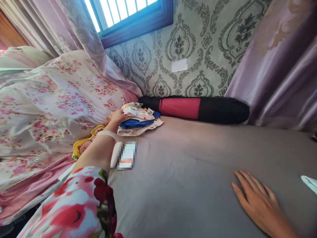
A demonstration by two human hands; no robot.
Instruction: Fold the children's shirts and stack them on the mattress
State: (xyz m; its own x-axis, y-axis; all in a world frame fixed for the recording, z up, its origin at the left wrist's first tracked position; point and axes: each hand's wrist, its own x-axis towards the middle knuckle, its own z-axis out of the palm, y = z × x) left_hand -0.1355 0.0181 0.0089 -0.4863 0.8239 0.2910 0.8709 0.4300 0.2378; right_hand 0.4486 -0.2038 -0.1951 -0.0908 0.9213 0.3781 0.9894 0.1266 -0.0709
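Clothes pile (140,119) — far left on grey sheet (198,165), by floral quilt (49,109), long axis left-right; left hand (118,116) touched its left edge, fingers curled, grip uncertain; right hand (260,201) — near right, flat, open, empty, well apart.

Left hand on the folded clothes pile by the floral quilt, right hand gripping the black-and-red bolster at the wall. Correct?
Not quite. The head view shows the right hand flat on the grey sheet, well away from the bolster. The left hand is on the clothes pile.
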